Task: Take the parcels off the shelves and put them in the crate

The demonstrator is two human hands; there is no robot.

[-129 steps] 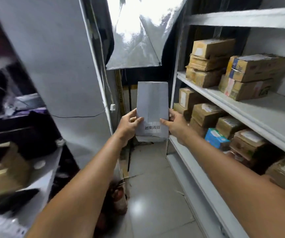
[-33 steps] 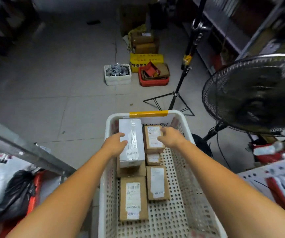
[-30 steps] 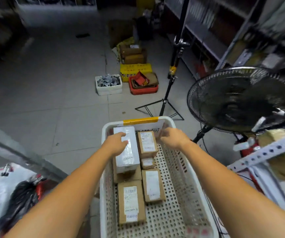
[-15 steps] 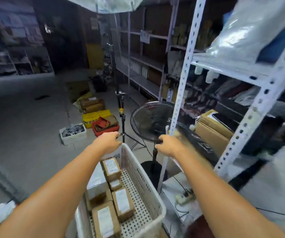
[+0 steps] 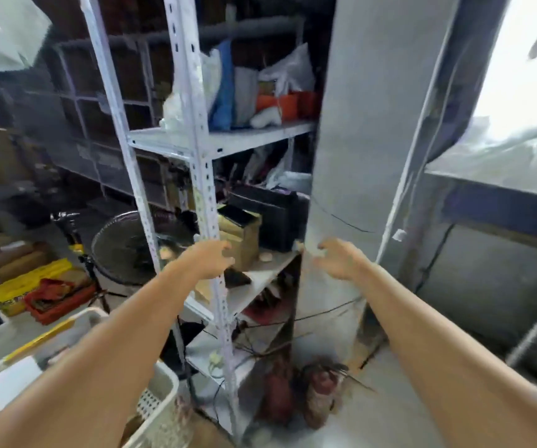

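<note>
It was a cluttered stockroom: a tall white slotted-steel shelving rack [image 5: 201, 176] stuffed with white and blue plastic bags [image 5: 288, 71], brown cardboard cartons [image 5: 11, 257] and a yellow printed box [image 5: 29, 279] left on the grey floor [image 5: 386, 421], a white perforated plastic crate [image 5: 160, 412] alongside

A black fan [image 5: 124, 250] stands left of centre, a tripod stand [image 5: 74, 240] just beside it; a yellow box [image 5: 24, 282] and red tray [image 5: 58, 299] lie far left; a grey pillar [image 5: 367, 124] rises right of centre; blurred reddish cylinders [image 5: 318, 396] stand below it.
</note>
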